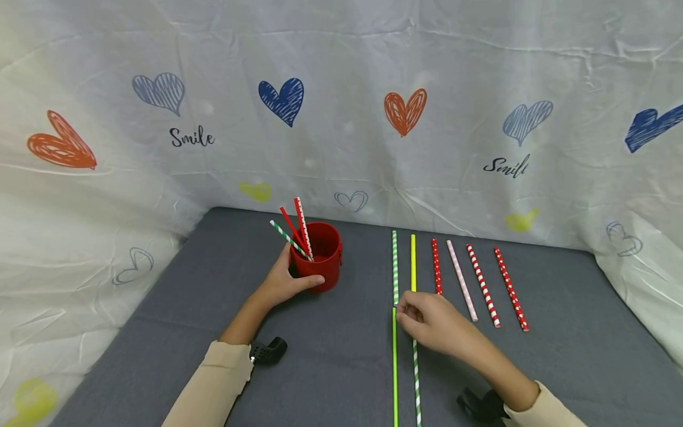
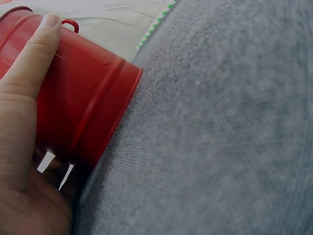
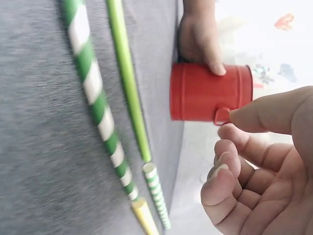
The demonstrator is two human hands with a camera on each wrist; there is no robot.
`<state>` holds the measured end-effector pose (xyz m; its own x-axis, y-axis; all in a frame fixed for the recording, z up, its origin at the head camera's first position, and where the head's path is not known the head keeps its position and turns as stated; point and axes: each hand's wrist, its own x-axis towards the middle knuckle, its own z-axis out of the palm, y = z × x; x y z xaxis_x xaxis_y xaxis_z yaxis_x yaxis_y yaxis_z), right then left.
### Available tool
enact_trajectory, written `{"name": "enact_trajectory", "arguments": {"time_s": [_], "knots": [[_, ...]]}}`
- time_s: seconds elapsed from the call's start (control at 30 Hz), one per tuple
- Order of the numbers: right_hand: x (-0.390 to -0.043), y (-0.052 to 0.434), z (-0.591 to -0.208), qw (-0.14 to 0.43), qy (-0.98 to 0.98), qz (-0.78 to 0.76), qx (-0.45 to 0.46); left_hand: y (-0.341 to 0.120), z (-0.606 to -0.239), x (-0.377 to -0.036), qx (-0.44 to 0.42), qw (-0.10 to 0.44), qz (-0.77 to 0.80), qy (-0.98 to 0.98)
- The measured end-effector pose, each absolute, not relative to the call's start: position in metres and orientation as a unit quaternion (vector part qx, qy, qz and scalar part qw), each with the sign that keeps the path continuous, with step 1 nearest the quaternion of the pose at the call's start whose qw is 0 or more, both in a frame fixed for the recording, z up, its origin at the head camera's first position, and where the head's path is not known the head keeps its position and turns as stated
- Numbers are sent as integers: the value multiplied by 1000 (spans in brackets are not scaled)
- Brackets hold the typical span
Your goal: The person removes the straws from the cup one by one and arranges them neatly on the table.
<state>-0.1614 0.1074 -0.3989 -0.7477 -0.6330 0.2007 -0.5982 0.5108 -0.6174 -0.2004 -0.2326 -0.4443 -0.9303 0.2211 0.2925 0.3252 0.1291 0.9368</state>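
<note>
My left hand grips a small red metal bucket around its side, the thumb along the wall. Several paper straws, some red and one green-and-white, lean out of the bucket. My right hand hovers over the straws on the cloth, fingers loosely curled and holding nothing. Below it lie a lime green straw and a green-and-white striped straw. End to end with these lie a pale green-and-white straw and a yellow straw.
Right of the yellow straw lie a red dotted straw, a pink straw, a red-and-white striped straw and another red dotted straw. A grey cloth covers the table. Behind hangs a white sheet with printed hearts.
</note>
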Motion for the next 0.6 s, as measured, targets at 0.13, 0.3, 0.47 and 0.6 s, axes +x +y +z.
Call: {"name": "enact_trajectory", "arguments": {"time_s": [0.13, 0.3, 0.47, 0.6], "knots": [[-166, 97, -392, 25, 870, -336, -360, -233, -446, -201, -177, 40, -631, -754], [-173, 86, -384, 21, 866, -339, -368, -233, -444, -200, -171, 37, -627, -759], [-181, 74, -378, 5, 863, -339, -375, -233, -443, -200, -171, 40, -619, -765], [-186, 65, -373, -4, 856, -344, -386, -234, -449, -203, -177, 42, -624, -760]]}}
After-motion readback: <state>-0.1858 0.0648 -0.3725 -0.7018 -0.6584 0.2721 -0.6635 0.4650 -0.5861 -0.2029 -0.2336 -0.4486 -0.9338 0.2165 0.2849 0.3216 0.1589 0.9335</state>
